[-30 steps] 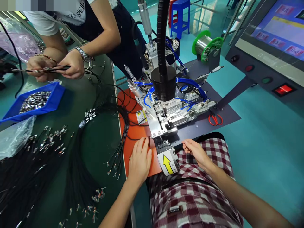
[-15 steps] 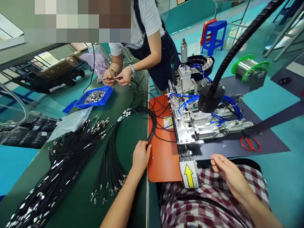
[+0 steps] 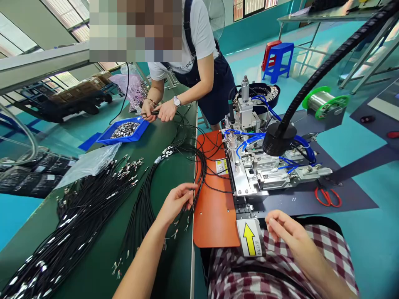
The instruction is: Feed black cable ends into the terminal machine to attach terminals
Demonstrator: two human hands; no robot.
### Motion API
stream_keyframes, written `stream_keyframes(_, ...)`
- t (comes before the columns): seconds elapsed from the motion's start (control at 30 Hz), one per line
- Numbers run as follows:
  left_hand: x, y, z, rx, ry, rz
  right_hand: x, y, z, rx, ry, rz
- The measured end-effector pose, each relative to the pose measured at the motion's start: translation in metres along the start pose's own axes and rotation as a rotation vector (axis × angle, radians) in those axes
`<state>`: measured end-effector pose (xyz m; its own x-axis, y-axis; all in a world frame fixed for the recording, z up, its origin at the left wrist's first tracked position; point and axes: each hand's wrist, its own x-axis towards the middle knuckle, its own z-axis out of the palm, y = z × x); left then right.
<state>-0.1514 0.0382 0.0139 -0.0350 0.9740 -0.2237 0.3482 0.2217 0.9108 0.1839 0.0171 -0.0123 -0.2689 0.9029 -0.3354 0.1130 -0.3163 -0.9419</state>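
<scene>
My left hand (image 3: 178,202) hovers at the table's right edge, fingers loosely bent and apart, beside the curved bundle of black cables (image 3: 202,166). Whether a fingertip touches the cables is unclear. Loose stripped cable ends (image 3: 175,233) show just below that hand. Over my lap, my right hand (image 3: 288,232) is half open with nothing visible in it, near the yellow-arrow label (image 3: 249,238) on the machine's front. Several black cables run across the orange plate (image 3: 215,216) to the metal machine (image 3: 264,166).
A large pile of black cables (image 3: 77,220) covers the table's left. Behind it stands a blue tray (image 3: 141,129) of small metal parts. Across the table, a co-worker's hands (image 3: 165,110) hold dark cable. Red-handled scissors (image 3: 327,197) and a wire spool (image 3: 326,101) lie right.
My left hand has loosened from the cable bundle and drawn slightly left and down. My right hand has moved a little left and its fingers have parted. The view has shifted slightly.
</scene>
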Motion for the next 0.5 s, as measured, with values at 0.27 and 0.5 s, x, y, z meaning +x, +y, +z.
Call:
stream_keyframes(0.27,-0.020,0.027,0.018,0.362,0.049,0.418,-0.006,-0.005,0.009,-0.097,-0.053,-0.020)
stream_keyframes(0.5,-0.032,0.040,0.074,0.598,0.056,0.814,-0.014,-0.003,0.031,-0.280,-0.003,-0.462)
